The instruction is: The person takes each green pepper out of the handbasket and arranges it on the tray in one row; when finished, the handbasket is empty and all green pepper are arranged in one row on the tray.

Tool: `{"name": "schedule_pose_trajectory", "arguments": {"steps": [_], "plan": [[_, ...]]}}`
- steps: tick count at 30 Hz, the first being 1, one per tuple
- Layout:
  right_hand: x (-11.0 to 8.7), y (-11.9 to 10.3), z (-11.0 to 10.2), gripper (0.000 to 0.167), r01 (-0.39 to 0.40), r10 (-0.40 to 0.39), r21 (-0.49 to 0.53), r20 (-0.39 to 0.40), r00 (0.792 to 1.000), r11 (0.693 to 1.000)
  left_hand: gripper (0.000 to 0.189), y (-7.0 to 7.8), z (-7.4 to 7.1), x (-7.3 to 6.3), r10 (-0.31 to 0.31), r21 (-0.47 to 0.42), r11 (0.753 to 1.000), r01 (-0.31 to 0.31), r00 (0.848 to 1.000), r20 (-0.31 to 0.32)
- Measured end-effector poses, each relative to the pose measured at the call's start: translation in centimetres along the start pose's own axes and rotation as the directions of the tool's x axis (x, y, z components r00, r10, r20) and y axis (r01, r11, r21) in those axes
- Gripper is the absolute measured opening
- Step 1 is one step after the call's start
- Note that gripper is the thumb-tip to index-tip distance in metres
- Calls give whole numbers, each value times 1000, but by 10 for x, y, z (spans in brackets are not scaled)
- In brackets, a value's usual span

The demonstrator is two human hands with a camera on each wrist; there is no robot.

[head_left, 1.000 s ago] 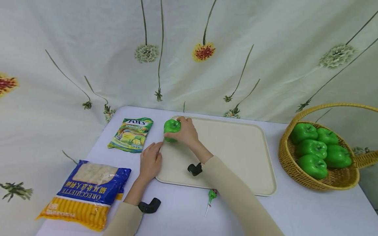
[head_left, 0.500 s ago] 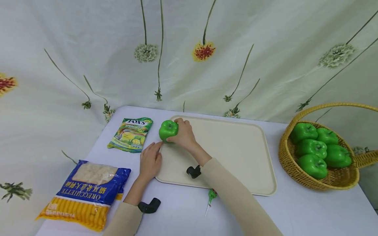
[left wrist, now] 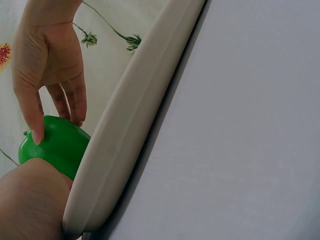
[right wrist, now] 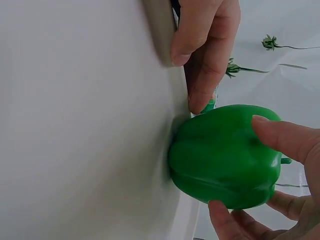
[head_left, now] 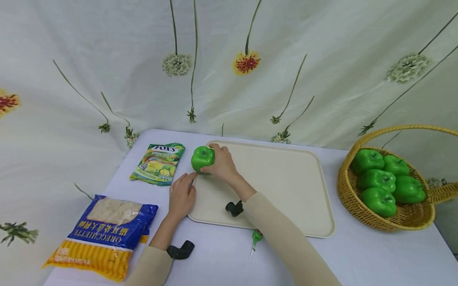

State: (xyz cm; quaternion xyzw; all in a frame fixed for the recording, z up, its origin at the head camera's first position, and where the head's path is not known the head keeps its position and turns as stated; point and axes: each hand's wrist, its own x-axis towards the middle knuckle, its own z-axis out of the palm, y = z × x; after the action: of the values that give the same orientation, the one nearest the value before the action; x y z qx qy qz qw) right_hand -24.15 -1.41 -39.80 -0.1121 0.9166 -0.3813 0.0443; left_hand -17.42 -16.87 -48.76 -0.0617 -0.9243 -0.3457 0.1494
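My right hand (head_left: 221, 162) holds a green bell pepper (head_left: 202, 157) between thumb and fingers at the far left corner of the beige tray (head_left: 272, 178). In the right wrist view the pepper (right wrist: 225, 157) stands with its stem up, its base at the tray surface; whether it bears its full weight there I cannot tell. My left hand (head_left: 181, 194) grips the tray's left rim, thumb on the inner side and fingers along the edge, close beside the pepper. The left wrist view shows the tray's outer wall (left wrist: 125, 120) and part of that hand.
A wicker basket (head_left: 348, 210) with several green bell peppers stands at the right. To the left lie a green Fox's candy bag (head_left: 158, 164) and a blue and yellow orecchiette bag (head_left: 103, 236). A lollipop (head_left: 256, 238) lies by the tray's front edge.
My right hand has moved the bell pepper a little left and toward me, into the tray's corner; over the last half second it barely shifts. The left hand stays in place.
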Motion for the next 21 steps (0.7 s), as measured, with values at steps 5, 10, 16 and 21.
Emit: {"name": "schedule_pose_trajectory", "arguments": {"steps": [5,10,16,21], "plan": [[-6,0,-14,85,-2,2,25,1,1000,1000,44,1,2,1,1,-2,1000,-1,1000,-4],[-23,8,-37,83,72,-72,58,1,997,996,44,3,1,0,-8,-6,1000,8,1000,-5],[-58,32,-74,78,133,-132,110,-23,991,985,43,4,0,0,-14,-4,1000,14,1000,-2],[-99,68,-107,74,195,-184,149,-87,979,969,43,5,1,0,-13,-3,1000,13,1000,-3]]}}
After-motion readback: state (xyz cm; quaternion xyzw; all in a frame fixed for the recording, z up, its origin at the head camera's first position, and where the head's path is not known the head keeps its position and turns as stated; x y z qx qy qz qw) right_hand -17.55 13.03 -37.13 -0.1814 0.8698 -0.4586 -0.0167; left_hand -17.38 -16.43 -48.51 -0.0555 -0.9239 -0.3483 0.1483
